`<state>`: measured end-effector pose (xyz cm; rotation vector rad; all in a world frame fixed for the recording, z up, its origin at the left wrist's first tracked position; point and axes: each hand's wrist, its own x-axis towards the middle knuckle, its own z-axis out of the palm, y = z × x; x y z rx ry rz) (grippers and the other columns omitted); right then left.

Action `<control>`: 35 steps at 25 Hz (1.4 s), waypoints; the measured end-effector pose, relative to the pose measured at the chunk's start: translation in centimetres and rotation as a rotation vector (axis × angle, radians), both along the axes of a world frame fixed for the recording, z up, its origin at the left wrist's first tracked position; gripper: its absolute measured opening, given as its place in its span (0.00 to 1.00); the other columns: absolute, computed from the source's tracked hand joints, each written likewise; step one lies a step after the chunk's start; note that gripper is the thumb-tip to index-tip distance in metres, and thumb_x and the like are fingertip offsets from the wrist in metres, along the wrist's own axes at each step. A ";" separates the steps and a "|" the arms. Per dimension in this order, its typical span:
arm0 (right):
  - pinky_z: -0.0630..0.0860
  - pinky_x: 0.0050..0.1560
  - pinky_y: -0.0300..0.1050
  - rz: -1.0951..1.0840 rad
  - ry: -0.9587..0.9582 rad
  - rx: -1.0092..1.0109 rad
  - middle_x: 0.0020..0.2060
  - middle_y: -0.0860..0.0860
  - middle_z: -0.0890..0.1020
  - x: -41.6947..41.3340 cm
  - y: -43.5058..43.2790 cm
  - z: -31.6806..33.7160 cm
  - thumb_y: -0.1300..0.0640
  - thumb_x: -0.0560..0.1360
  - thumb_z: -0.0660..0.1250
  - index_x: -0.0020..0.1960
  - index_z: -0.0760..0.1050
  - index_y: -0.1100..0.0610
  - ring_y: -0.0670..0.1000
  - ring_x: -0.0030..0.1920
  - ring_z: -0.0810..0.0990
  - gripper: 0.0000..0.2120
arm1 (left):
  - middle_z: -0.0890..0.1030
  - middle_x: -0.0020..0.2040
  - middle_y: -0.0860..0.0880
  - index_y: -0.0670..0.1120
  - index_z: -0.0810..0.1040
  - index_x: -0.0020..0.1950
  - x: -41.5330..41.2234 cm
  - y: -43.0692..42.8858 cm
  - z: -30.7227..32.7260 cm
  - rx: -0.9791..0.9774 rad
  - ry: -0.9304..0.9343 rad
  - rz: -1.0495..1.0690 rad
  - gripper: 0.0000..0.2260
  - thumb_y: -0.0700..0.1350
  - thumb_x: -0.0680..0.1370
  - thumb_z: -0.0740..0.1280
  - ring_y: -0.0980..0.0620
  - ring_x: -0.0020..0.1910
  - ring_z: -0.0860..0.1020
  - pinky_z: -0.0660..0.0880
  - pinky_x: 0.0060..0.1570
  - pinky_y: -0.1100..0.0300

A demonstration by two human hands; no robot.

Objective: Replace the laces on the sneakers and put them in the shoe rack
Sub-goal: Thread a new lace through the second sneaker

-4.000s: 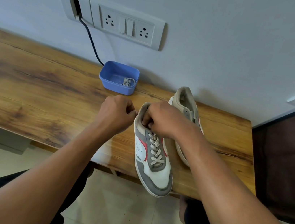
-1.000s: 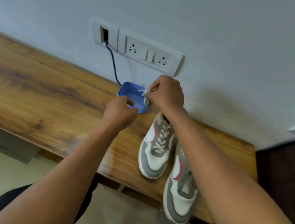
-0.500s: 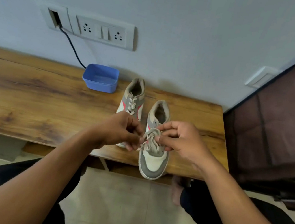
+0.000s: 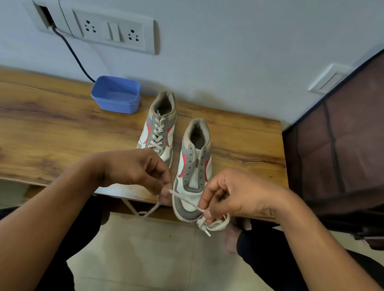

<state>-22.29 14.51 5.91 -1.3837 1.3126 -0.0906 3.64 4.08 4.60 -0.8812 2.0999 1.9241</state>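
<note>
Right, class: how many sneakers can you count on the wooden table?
2. The laced sneaker stands near the blue tub; the unlaced sneaker stands right of it, its toe past the front edge of the table. None looks hidden.

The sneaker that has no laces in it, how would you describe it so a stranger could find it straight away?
Start at the long wooden table against the wall and find the blue tub on it. Of the pair standing right of the tub, take the right-hand sneaker, nearer the front edge. Its eyelets are bare, while the left-hand sneaker is laced criss-cross.
</note>
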 end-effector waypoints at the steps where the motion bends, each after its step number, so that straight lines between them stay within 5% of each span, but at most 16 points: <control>1: 0.83 0.43 0.43 0.013 0.024 -0.007 0.44 0.53 0.89 0.0 0.4 0.0 0.67 0.75 0.75 0.53 0.85 0.60 0.49 0.44 0.88 0.08 | 0.86 0.43 0.41 0.35 0.84 0.51 0.0 0.2 0.0 0.019 0.039 0.024 0.05 0.35 0.77 0.72 0.49 0.43 0.83 0.78 0.52 0.59; 3: 0.79 0.39 0.35 0.031 0.020 -0.039 0.47 0.52 0.89 0.3 0.8 -0.3 0.66 0.76 0.74 0.54 0.86 0.58 0.47 0.44 0.86 0.08 | 0.84 0.42 0.37 0.35 0.84 0.50 -0.3 0.6 -0.1 0.049 0.101 0.054 0.05 0.37 0.78 0.72 0.45 0.42 0.82 0.77 0.53 0.50; 7: 0.79 0.61 0.49 -0.027 -0.177 -0.107 0.50 0.52 0.89 1.6 1.0 -0.5 0.54 0.82 0.71 0.54 0.86 0.59 0.49 0.54 0.86 0.09 | 0.84 0.40 0.36 0.36 0.83 0.51 -1.7 1.0 -0.1 0.054 0.161 0.023 0.08 0.41 0.78 0.72 0.42 0.41 0.80 0.71 0.51 0.46; 10: 0.82 0.46 0.40 -0.010 -0.092 -0.044 0.42 0.50 0.88 0.3 0.8 0.0 0.55 0.83 0.69 0.50 0.86 0.61 0.42 0.42 0.86 0.11 | 0.83 0.38 0.38 0.36 0.82 0.49 -1.0 0.1 0.4 0.034 0.119 0.059 0.07 0.41 0.78 0.72 0.44 0.36 0.80 0.74 0.47 0.52; 12: 0.74 0.35 0.34 0.146 0.144 -0.002 0.34 0.43 0.84 -0.7 0.8 -0.2 0.54 0.82 0.72 0.50 0.87 0.58 0.37 0.30 0.80 0.08 | 0.82 0.36 0.39 0.35 0.82 0.49 -0.5 -0.3 0.2 0.009 0.086 0.054 0.10 0.42 0.77 0.73 0.45 0.34 0.78 0.73 0.44 0.54; 14: 0.76 0.41 0.38 0.155 0.141 -0.007 0.38 0.41 0.86 -0.3 0.8 -0.8 0.52 0.79 0.75 0.53 0.85 0.51 0.38 0.37 0.83 0.05 | 0.82 0.37 0.38 0.34 0.82 0.49 -1.3 0.1 0.0 0.034 0.111 0.045 0.08 0.41 0.78 0.72 0.44 0.35 0.78 0.74 0.43 0.54; 16: 0.81 0.55 0.46 -0.011 -0.112 -0.071 0.49 0.48 0.88 1.2 0.4 -1.0 0.53 0.79 0.75 0.59 0.83 0.54 0.45 0.51 0.86 0.10 | 0.83 0.38 0.38 0.33 0.82 0.51 -2.6 0.7 -0.1 0.059 0.163 0.060 0.07 0.38 0.79 0.71 0.44 0.36 0.79 0.76 0.43 0.53; 18: 0.80 0.60 0.48 -0.105 -0.237 -0.135 0.46 0.54 0.89 1.2 0.0 -0.8 0.55 0.82 0.71 0.57 0.83 0.59 0.48 0.50 0.87 0.09 | 0.83 0.38 0.39 0.34 0.82 0.50 -3.4 0.6 0.1 0.054 0.215 0.097 0.05 0.37 0.80 0.69 0.46 0.35 0.79 0.78 0.41 0.56; 22: 0.76 0.48 0.37 0.030 0.086 -0.040 0.41 0.50 0.89 -3.7 -0.1 -0.2 0.52 0.82 0.70 0.49 0.87 0.55 0.40 0.41 0.86 0.09 | 0.81 0.36 0.38 0.41 0.84 0.43 -1.5 -1.4 0.6 0.012 0.141 0.112 0.07 0.37 0.80 0.69 0.44 0.35 0.77 0.76 0.40 0.55; 24: 0.78 0.50 0.41 0.133 0.242 0.051 0.44 0.47 0.89 -4.8 0.5 -0.2 0.48 0.80 0.73 0.51 0.87 0.52 0.42 0.44 0.87 0.08 | 0.82 0.36 0.40 0.42 0.85 0.42 -1.5 -1.3 0.4 0.011 0.092 0.072 0.07 0.38 0.80 0.70 0.44 0.35 0.78 0.75 0.39 0.59; 26: 0.81 0.54 0.44 0.090 0.173 -0.032 0.49 0.46 0.88 -3.4 0.6 -0.8 0.45 0.77 0.76 0.57 0.85 0.49 0.43 0.49 0.86 0.11 | 0.82 0.35 0.41 0.38 0.84 0.45 -3.1 -0.5 0.2 0.027 0.109 0.043 0.06 0.37 0.80 0.69 0.47 0.34 0.79 0.76 0.38 0.61; 30: 0.81 0.61 0.52 -0.129 -0.254 -0.150 0.48 0.55 0.89 -0.2 -0.5 -1.7 0.54 0.83 0.70 0.58 0.83 0.60 0.52 0.54 0.87 0.10 | 0.82 0.36 0.41 0.32 0.82 0.49 -5.3 -0.2 0.1 0.019 0.195 0.075 0.07 0.36 0.80 0.69 0.47 0.35 0.78 0.77 0.39 0.61; 35: 0.77 0.52 0.41 0.037 0.061 -0.084 0.42 0.49 0.89 -6.3 -0.9 -0.9 0.54 0.82 0.71 0.50 0.87 0.53 0.44 0.44 0.86 0.07 | 0.82 0.36 0.40 0.38 0.85 0.47 -3.9 -2.1 0.6 -0.023 0.092 0.106 0.05 0.38 0.79 0.71 0.44 0.35 0.78 0.76 0.39 0.61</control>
